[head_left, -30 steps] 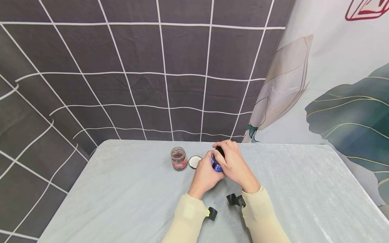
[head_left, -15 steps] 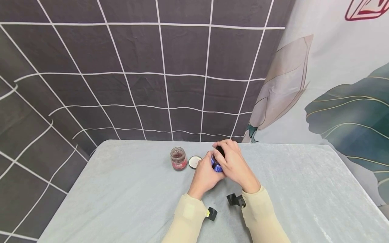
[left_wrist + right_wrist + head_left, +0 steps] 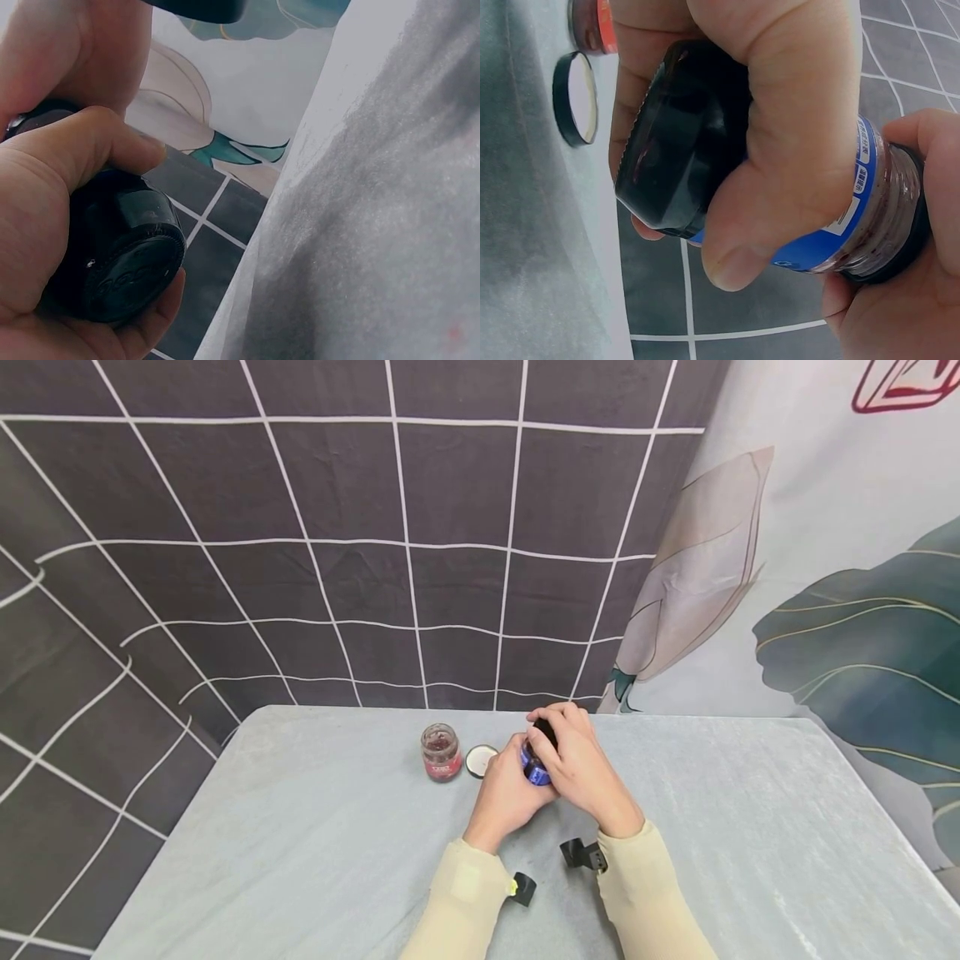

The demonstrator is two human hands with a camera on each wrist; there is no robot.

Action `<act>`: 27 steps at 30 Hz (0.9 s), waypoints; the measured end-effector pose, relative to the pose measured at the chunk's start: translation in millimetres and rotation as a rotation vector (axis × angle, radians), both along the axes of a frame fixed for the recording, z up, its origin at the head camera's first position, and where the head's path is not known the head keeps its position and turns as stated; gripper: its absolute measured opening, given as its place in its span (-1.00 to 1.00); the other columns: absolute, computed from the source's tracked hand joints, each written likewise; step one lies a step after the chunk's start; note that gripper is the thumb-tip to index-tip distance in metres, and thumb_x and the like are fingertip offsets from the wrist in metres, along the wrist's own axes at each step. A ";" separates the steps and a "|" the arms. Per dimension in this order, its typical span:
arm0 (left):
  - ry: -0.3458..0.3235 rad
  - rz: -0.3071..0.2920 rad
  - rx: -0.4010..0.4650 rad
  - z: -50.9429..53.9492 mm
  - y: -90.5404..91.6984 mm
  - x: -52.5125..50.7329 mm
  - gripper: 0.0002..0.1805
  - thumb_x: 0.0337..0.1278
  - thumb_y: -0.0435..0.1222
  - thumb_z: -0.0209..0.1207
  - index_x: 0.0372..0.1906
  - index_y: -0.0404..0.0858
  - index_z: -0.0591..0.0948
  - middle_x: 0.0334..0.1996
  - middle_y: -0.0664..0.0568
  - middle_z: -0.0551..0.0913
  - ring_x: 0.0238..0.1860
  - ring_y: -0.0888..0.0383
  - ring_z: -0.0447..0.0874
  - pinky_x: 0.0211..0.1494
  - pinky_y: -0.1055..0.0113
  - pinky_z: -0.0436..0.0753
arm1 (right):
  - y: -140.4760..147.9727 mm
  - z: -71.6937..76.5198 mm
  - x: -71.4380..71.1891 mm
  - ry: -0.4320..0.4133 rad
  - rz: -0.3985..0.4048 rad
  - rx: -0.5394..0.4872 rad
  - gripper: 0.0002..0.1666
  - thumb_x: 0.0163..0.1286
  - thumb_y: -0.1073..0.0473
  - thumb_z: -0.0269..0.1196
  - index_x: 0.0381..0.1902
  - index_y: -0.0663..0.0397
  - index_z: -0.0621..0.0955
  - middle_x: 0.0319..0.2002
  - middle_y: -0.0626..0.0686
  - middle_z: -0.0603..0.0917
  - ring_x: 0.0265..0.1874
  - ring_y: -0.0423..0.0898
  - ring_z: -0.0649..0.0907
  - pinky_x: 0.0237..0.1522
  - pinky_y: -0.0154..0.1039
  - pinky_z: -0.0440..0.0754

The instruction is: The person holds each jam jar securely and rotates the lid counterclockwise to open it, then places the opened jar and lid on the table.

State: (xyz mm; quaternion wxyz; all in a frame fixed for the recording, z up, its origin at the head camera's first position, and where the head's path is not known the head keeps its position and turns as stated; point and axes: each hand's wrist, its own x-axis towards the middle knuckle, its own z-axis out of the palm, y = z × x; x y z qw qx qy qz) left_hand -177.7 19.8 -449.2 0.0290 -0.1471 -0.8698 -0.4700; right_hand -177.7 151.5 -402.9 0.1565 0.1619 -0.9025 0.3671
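A glass jar with a blue label (image 3: 536, 770) and a black lid (image 3: 545, 732) is held between both hands above the table. My left hand (image 3: 512, 793) wraps round the jar's body; in the left wrist view the jar's dark base (image 3: 135, 274) points away from the palm. My right hand (image 3: 573, 764) grips the lid end, and its fingers cover most of the lid. In the right wrist view the lid's dark rim (image 3: 900, 259) shows beside that hand, below a clear glass neck. The lid appears to be on the jar.
A second glass jar with a red label (image 3: 441, 753) stands uncapped left of the hands, with dark contents. A round lid (image 3: 480, 761) lies beside it, white inside up. Grey cloth covers the table (image 3: 315, 827); a dark gridded curtain (image 3: 337, 577) hangs behind it.
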 end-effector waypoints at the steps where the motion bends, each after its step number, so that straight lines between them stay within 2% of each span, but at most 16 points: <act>1: 0.001 0.000 0.000 -0.3 0.0 -0.2 -0.29 -0.12 -0.14 0.47 0.20 -0.25 0.51 -0.06 -0.05 0.72 -0.11 0.10 0.70 0.01 0.20 0.63 | 0.1 -0.1 0.1 0.001 0.000 -0.001 -0.67 0.52 0.13 0.11 0.07 0.21 0.63 0.02 0.15 0.54 0.04 0.10 0.44 0.11 0.05 0.37; 21: -0.011 -0.007 0.007 -1.8 -0.1 -0.5 -0.31 -0.10 -0.16 0.44 0.21 -0.26 0.50 -0.02 -0.07 0.70 -0.07 0.11 0.69 0.04 0.17 0.63 | 2.3 3.1 2.7 0.020 -0.015 -0.035 -0.57 0.57 0.03 0.08 0.14 0.24 0.59 0.10 0.18 0.53 0.05 0.12 0.42 0.09 0.03 0.39; 27: -0.015 0.001 0.007 -1.6 0.0 -0.5 -0.32 -0.11 -0.17 0.42 0.21 -0.25 0.51 -0.04 -0.05 0.71 -0.08 0.11 0.68 0.02 0.18 0.63 | 3.0 4.0 3.2 0.019 -0.023 -0.049 -0.59 0.56 0.04 0.09 0.15 0.21 0.57 0.14 0.20 0.48 0.12 0.13 0.40 0.15 0.05 0.39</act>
